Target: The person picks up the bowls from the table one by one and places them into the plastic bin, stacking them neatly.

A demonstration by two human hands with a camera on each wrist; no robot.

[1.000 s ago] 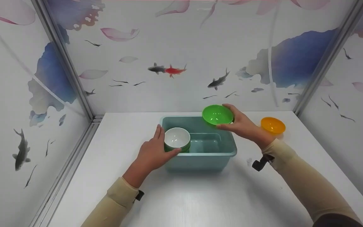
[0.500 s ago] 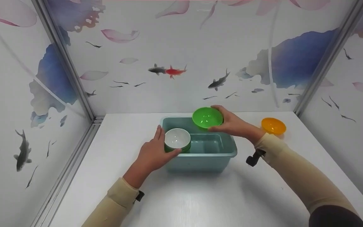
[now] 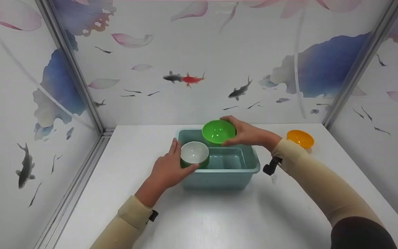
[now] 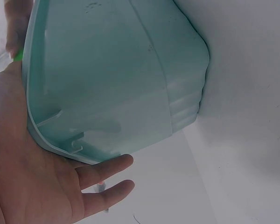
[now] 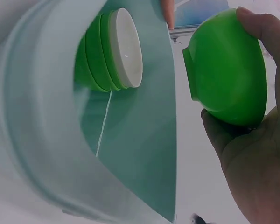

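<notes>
My right hand (image 3: pixel 245 134) holds a green bowl (image 3: pixel 218 132) by its rim, thumb at the near side and fingers at the far side. The bowl hangs over the back of a blue-green plastic bin (image 3: pixel 221 180); the right wrist view shows its green outside and foot ring. My left hand (image 3: pixel 167 168) rests at the bin's front left corner, its thumb along the front rim. Straight fingers (image 4: pixel 107 196) of that hand show against the bin's side in the left wrist view. Inside the bin at the left, a white bowl (image 3: pixel 195 152) tops a stack of green bowls (image 5: pixel 95 56).
An orange bowl (image 3: pixel 300 138) stands on the white table (image 3: pixel 199 221) at the right, beyond my right forearm. White panels (image 3: pixel 199 52) painted with fish and petals close in the table at the back and both sides.
My right hand has carried the green bowl leftward and slightly nearer, from the bin's back right toward the stack. The left hand and the bin have stayed put.
</notes>
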